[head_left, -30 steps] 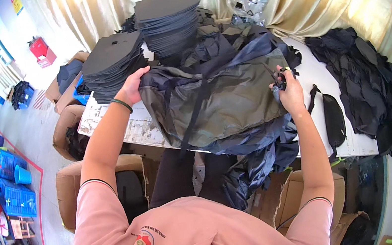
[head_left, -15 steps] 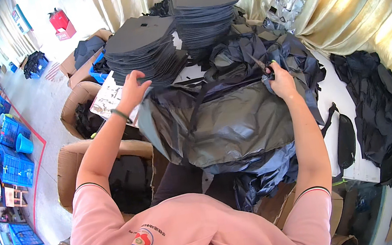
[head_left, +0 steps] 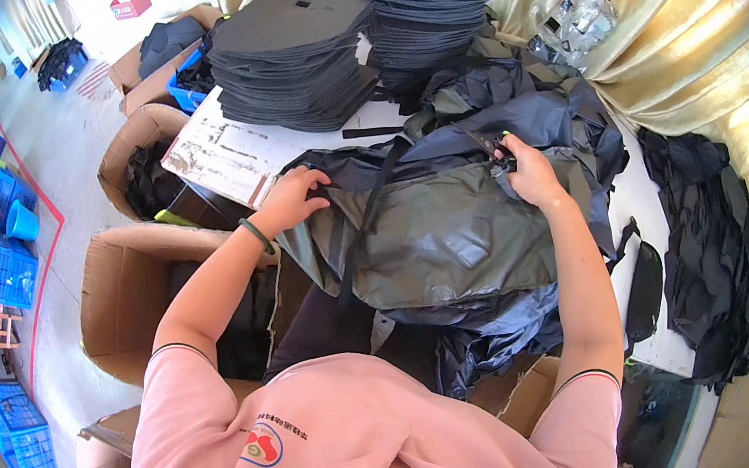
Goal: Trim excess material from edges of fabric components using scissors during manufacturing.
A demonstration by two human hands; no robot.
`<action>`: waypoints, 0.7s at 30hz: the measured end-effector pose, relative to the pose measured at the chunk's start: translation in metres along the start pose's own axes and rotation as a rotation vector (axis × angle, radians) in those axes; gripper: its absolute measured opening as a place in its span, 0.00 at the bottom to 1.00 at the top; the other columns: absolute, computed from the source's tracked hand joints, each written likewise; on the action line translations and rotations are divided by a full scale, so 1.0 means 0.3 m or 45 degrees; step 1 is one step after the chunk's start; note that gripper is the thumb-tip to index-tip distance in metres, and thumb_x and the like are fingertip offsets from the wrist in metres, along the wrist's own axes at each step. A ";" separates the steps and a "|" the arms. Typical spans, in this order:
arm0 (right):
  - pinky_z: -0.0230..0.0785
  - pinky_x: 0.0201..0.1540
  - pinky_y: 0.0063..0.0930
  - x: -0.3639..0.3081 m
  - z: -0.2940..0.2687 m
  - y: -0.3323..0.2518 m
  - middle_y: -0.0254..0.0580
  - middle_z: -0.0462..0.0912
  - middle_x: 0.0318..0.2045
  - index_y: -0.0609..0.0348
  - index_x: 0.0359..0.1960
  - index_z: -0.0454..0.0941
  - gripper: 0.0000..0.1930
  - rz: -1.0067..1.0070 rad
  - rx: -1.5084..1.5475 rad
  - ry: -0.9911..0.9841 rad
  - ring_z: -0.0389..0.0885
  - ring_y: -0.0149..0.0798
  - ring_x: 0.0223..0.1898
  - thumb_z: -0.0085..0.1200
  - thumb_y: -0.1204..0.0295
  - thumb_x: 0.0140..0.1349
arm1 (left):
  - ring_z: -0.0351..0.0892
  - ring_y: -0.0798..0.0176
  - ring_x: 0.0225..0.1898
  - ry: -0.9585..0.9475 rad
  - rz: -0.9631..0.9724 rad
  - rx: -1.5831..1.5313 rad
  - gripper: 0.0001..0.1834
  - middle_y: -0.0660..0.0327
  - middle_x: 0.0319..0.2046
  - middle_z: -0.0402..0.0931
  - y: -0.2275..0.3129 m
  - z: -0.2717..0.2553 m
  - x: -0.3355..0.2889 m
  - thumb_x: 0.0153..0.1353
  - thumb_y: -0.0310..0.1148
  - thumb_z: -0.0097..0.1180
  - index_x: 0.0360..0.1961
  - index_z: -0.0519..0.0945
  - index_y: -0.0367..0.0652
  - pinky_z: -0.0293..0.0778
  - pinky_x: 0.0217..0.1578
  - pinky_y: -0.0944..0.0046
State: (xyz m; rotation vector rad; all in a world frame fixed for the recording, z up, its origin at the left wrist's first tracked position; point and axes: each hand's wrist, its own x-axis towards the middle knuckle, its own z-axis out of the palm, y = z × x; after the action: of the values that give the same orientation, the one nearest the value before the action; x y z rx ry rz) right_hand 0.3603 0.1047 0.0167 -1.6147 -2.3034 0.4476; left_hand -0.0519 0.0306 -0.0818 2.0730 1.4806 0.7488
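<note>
Head view: we have dark olive-grey fabric (head_left: 437,235) spread before us on the white table (head_left: 223,145), its near side hanging over the edge towards our lap, perhaps to keep it within easy reach. Our left hand (head_left: 293,199) lies at its left edge with fingers curled; we cannot tell whether they pinch the cloth. Our right hand (head_left: 531,176) is closed around dark scissors (head_left: 500,159), blades pointing up and left, apparently kept ready while it rests by the fabric. To our left, a near cardboard box (head_left: 125,298) and a farther carton (head_left: 139,123) hold dark material; a blue crate (head_left: 186,98) beyond them holds black cloth.
</note>
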 end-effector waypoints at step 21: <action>0.70 0.42 0.24 -0.416 -0.179 -0.077 0.41 0.75 0.31 0.63 0.37 0.67 0.21 0.092 0.316 0.158 0.79 0.36 0.35 0.42 0.96 0.41 | 0.65 0.80 0.31 -0.542 -0.066 -1.088 0.10 0.74 0.28 0.67 0.108 -0.143 -0.031 0.58 0.30 0.62 0.36 0.72 0.43 0.65 0.33 0.74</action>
State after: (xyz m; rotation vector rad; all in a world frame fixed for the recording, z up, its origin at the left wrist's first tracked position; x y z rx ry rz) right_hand 0.4035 -0.0159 0.0677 -1.5601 -2.0157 0.6054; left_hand -0.0609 0.0152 -0.0303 1.4042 0.7690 0.6930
